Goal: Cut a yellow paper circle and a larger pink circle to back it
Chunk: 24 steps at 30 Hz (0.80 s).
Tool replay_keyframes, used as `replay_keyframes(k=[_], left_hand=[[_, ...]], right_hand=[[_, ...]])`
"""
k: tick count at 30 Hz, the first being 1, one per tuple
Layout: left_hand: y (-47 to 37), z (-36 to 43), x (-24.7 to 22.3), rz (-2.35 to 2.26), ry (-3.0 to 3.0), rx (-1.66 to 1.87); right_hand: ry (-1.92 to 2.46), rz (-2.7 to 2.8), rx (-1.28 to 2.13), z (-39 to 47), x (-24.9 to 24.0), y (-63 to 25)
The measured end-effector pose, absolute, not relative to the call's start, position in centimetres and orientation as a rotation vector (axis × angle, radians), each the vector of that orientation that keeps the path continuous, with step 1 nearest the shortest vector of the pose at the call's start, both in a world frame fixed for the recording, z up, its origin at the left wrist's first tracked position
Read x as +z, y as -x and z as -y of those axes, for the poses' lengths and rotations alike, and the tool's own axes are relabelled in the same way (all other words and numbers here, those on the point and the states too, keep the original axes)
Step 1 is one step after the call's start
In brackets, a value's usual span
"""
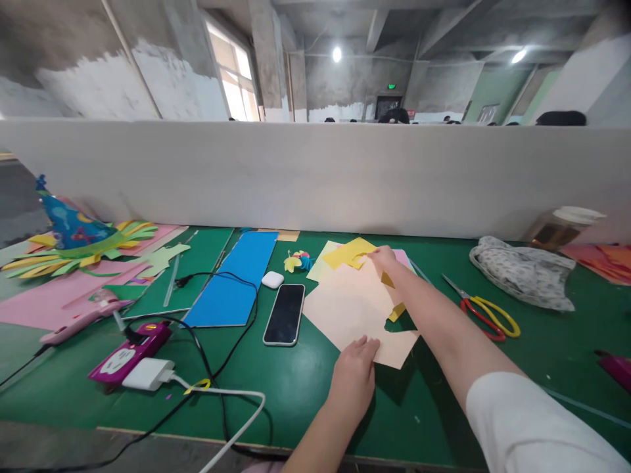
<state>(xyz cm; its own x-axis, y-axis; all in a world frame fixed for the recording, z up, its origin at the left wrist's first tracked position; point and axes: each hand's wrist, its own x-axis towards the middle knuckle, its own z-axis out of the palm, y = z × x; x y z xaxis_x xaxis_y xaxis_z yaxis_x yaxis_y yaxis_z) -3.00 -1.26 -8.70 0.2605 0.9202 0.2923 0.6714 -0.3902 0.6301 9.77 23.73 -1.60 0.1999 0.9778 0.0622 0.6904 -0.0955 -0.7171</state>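
Note:
A large cream paper sheet (345, 302) with a cut-out at its right side lies in front of me. My left hand (355, 368) holds its near edge, thumb and fingers together on the paper. My right hand (384, 261) reaches to the far side, its fingers closed at a yellow paper piece (348, 253) on top of the sheet. Smaller yellow scraps (397, 311) show by the cut-out. Pale green and pink paper lie partly under the sheet. Just beyond its left corner sit small paper flowers (292, 263).
A phone (284, 315), earbud case (273, 280) and blue board (236, 282) lie left. Further left are a power strip (129, 355), cables, a glue gun (83, 318) and a paper hat (73, 226). Scissors (486, 315), a cloth pouch (522, 272) and a jar (562, 226) stand right.

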Motion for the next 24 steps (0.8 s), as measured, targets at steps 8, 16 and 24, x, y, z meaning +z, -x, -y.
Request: replay_keyframes(k=[8, 16, 24], left_hand=[[5.6, -1.0, -5.6, -1.647, -1.885, 1.206], [5.4, -5.9, 1.5, -1.858, -1.938, 1.459], [-2.4, -12.7, -2.2, -1.563, -2.435, 1.033]], right_hand=[[1.692, 1.534, 0.359, -23.2, 8.5, -17.0], [1.485, 1.365, 0.275, -9.0, 10.9, -25.5], [1.703, 1.194, 0.544, 6.9, 4.7, -31.6]])
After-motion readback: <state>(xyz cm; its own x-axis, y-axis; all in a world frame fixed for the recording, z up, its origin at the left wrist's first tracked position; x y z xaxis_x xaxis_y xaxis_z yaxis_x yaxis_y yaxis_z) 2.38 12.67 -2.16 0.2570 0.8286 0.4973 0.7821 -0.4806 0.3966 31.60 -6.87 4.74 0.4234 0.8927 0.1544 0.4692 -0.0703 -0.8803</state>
